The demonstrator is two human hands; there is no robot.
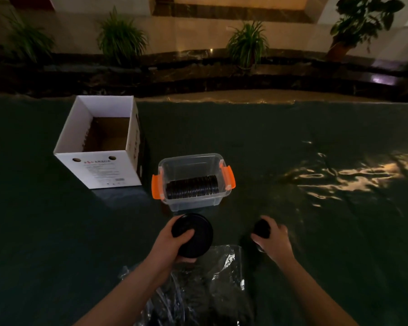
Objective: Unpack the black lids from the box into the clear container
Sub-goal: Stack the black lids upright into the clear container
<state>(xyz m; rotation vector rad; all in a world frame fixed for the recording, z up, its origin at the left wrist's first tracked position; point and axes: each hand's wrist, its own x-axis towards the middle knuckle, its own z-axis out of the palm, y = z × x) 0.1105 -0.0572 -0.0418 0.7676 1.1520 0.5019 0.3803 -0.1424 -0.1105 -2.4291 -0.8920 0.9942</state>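
The left hand (174, 241) grips a small stack of black lids (193, 235), thumb laid across the flat top face and fingers under the near edge, held just in front of the clear container (191, 165). The right hand (272, 236) closes around a second dark round piece (262, 228), most likely more lids, to the right of that stack and also in front of the container. Below both wrists a crumpled clear plastic bag (222, 267) lies on the bench (304, 231).

The container, with orange latches (230, 176) on both sides, stands open; a row of black lids on edge (192, 187) fills its bottom. Just left of it and slightly further back sits the white cardboard box (99, 142), its top open and its brown floor showing bare.

The bench is covered in a dark green, glossy sheet that catches warm glare to the right of the container. Beyond the container a dark stone ledge (198, 74) carries several potted plants (247, 43), with pale, dimly lit floor behind.
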